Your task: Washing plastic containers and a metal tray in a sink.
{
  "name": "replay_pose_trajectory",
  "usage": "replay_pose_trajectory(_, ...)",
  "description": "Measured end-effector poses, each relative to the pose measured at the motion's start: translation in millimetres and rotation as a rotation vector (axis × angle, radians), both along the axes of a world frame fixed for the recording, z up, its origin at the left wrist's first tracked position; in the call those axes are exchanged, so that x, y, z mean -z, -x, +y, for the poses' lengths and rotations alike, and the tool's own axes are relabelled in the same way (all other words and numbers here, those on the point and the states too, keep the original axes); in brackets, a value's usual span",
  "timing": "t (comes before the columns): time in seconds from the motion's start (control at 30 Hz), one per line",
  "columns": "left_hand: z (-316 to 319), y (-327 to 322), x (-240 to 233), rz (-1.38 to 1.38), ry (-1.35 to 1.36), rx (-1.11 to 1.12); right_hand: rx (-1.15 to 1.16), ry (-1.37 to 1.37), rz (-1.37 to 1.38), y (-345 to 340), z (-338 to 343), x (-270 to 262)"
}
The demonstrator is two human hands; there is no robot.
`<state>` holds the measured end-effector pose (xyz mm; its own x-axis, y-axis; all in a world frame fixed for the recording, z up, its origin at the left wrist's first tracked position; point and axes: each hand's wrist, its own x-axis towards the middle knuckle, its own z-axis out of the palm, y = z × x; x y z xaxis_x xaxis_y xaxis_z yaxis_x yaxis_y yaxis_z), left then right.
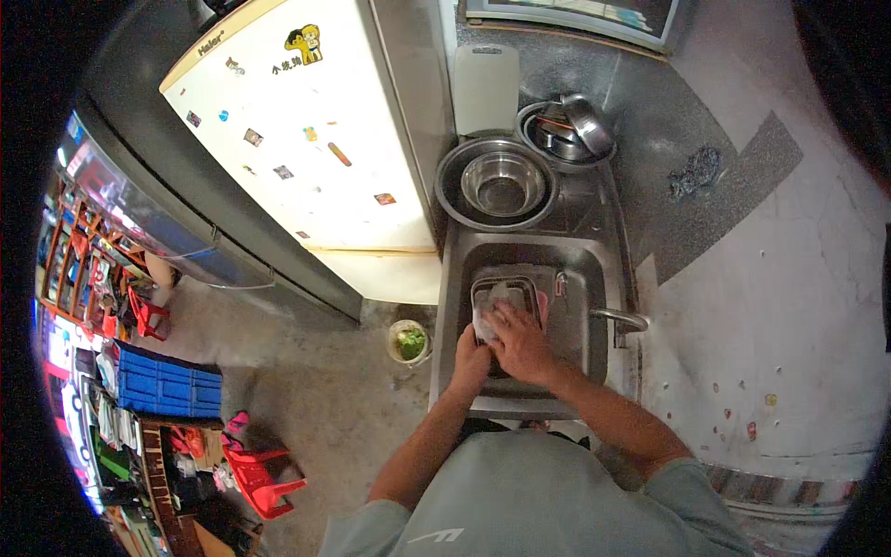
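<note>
Over a metal sink (585, 362), my left hand (475, 355) grips the near left edge of a rectangular container (536, 296), which looks like a tray. My right hand (518, 341) presses a whitish cloth (489, 299) against its inside, fingers spread over the cloth. Part of the container is hidden under both hands. Beside it, on the right, lies something pink (543, 306) in the sink. A curved metal faucet (619, 317) reaches in from the right rim.
Nested metal bowls (449, 184) and a basin of metal pans (588, 125) stand behind the sink, near a white cutting board (487, 90). A refrigerator (292, 153) stands to the left. A bucket with green scraps (409, 342) and a red plastic chair (261, 480) are on the floor.
</note>
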<state>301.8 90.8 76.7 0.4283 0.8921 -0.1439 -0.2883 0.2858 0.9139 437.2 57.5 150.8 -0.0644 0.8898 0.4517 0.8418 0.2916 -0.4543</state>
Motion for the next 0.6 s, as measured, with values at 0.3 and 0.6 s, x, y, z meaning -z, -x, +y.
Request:
replay_pose_trajectory(0.3, -19.0, -10.4, -7.8, 0.223, -0.188, -0.022, 0.179, 0.322, -0.192, -27.4, -3.4, 1.9)
replay_pose_trajectory(0.6, -18.8, -11.4, -11.0, 0.269, -0.304, -0.062, 0.090, 0.219, 0.448, -60.3, 15.1, 11.7)
